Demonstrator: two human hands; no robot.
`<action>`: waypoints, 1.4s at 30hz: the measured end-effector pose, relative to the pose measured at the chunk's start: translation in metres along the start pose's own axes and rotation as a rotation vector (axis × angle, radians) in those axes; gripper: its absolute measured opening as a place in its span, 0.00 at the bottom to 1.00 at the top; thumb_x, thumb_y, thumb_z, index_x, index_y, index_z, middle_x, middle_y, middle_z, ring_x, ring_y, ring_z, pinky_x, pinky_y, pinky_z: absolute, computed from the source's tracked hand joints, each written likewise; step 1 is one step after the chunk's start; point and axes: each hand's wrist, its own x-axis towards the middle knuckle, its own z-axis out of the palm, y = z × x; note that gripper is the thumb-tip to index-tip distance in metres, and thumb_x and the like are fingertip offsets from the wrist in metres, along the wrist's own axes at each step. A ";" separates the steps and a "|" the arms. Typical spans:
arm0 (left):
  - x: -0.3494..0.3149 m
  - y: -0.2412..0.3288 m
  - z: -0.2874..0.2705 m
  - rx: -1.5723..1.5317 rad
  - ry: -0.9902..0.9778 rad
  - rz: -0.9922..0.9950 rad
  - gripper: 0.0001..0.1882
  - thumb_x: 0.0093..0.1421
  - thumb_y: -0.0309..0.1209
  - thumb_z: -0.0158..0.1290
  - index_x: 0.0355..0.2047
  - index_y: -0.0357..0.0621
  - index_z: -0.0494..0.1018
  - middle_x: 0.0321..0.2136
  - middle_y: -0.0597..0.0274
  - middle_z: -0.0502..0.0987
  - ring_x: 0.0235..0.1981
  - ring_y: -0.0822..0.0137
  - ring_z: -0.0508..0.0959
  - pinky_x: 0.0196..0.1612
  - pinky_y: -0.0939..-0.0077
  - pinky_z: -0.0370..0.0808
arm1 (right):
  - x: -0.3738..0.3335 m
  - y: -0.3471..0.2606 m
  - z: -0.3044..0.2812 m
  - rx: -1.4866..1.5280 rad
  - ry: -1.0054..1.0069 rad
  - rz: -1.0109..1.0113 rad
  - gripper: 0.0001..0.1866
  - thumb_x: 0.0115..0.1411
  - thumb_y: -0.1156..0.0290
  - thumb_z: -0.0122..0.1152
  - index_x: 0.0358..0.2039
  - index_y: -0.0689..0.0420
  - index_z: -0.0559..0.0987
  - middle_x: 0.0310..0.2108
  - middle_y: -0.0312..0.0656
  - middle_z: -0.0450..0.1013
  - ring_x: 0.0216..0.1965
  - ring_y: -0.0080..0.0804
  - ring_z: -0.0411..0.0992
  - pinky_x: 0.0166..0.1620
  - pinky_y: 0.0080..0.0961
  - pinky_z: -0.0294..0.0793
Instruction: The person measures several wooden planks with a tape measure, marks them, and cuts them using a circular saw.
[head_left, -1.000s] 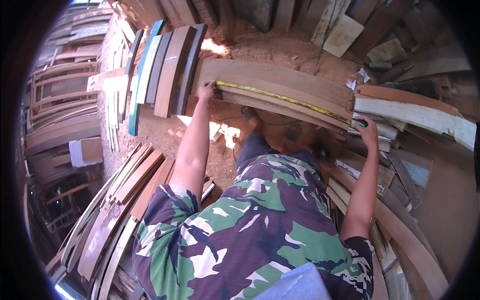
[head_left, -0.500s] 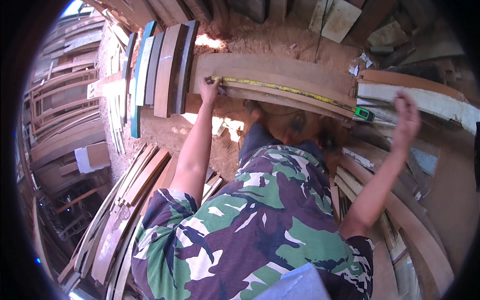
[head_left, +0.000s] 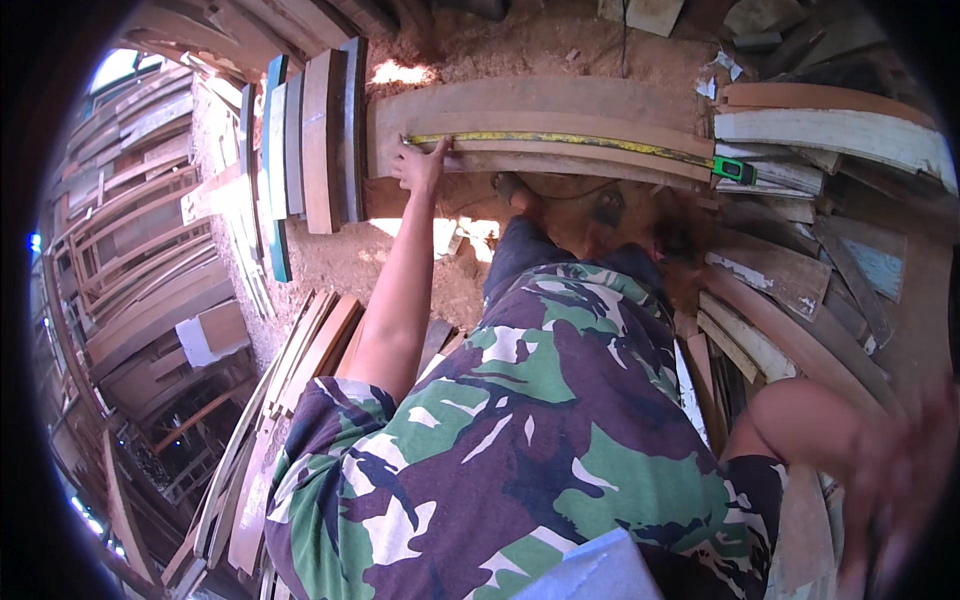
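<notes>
A yellow tape measure [head_left: 560,140] lies stretched along a long curved wooden plank [head_left: 540,105] on the ground, with its green case [head_left: 733,169] resting at the plank's right end. My left hand [head_left: 420,165] reaches forward and pins the tape's left end against the plank. My right hand [head_left: 895,470] is blurred at the lower right, away from the tape, with its fingers apart and nothing in it. My camouflage shirt [head_left: 520,430] fills the lower middle of the view.
Upright planks [head_left: 320,140] stand left of the curved plank. Stacked boards [head_left: 290,400] lie at the lower left, and curved offcuts [head_left: 790,290] are piled on the right. Wooden frames [head_left: 130,250] lean at the far left. My feet [head_left: 520,190] stand on sawdust-covered ground just below the plank.
My right hand has let go of the green tape case and swung back to the lower right. The case stays on the plank. My left hand keeps holding the tape's end.
</notes>
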 end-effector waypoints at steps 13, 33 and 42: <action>0.012 -0.004 0.002 0.009 -0.075 0.001 0.66 0.45 0.68 0.70 0.74 0.44 0.54 0.71 0.41 0.58 0.73 0.40 0.56 0.69 0.34 0.57 | -0.221 0.270 0.164 -0.173 0.023 0.916 0.07 0.62 0.71 0.67 0.36 0.59 0.78 0.28 0.44 0.81 0.31 0.30 0.81 0.36 0.31 0.78; 0.011 0.000 0.004 0.109 -0.067 -0.080 0.65 0.45 0.70 0.68 0.73 0.46 0.56 0.71 0.42 0.59 0.71 0.39 0.59 0.68 0.36 0.60 | -0.225 0.275 0.172 -0.177 -0.017 0.889 0.06 0.61 0.74 0.65 0.34 0.61 0.76 0.26 0.47 0.77 0.29 0.37 0.79 0.36 0.34 0.76; 0.016 0.003 0.002 0.078 -0.081 -0.079 0.65 0.43 0.66 0.72 0.73 0.45 0.55 0.72 0.43 0.57 0.73 0.40 0.57 0.70 0.37 0.59 | -0.227 0.278 0.166 -0.229 -0.132 0.860 0.04 0.62 0.73 0.63 0.35 0.59 0.79 0.28 0.46 0.78 0.31 0.39 0.79 0.38 0.34 0.76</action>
